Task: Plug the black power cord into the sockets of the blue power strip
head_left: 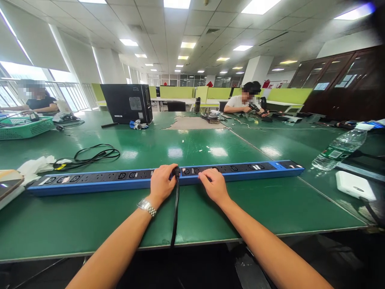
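A long blue power strip [240, 175] with black socket faces lies across the green table in front of me. At its middle, my left hand [162, 182], with a metal watch on the wrist, closes its thumb and forefinger around the ribbed end of a thick black power cord [175, 212]. Whether that end is plugged in or fixed to the strip is hidden by my fingers. From there the cord runs down over the table's front edge. Just to the right, my right hand [215, 185] rests at the strip with thumb and forefinger pinched together; what they hold, if anything, is too small to make out.
Left: a coiled black cable [99, 154], crumpled white tissue [39, 166] and a green basket [28, 127]. A black computer case [126, 103] stands farther back. Right: a tilted water bottle [338, 148] and a white box-like device [355, 185]. Two people sit across the table.
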Demonstrator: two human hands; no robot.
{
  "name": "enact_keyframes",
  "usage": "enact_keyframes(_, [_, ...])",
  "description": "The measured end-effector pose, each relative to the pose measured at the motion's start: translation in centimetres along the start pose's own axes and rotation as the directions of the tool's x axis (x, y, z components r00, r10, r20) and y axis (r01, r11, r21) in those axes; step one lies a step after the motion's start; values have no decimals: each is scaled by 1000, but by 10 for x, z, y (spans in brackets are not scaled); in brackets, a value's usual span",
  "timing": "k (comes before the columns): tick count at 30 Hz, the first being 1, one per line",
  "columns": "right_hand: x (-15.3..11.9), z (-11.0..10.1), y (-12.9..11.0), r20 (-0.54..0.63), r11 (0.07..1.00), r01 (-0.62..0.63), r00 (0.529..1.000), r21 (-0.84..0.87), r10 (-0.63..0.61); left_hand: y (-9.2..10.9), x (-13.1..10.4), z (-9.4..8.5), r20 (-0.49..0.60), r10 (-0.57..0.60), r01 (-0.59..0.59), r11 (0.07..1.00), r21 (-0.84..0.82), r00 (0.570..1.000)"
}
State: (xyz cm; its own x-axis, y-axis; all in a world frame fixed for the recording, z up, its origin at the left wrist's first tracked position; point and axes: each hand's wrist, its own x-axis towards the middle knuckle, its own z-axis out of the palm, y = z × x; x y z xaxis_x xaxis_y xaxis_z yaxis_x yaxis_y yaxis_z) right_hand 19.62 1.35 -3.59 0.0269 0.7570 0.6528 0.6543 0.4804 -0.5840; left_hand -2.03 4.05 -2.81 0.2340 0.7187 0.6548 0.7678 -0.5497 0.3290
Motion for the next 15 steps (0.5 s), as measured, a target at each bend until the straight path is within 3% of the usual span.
enact_keyframes(15, [2,-3,-4,2,1000,6,1000,-15,-6,0,0,1,-51,-25,21,997,-71,998])
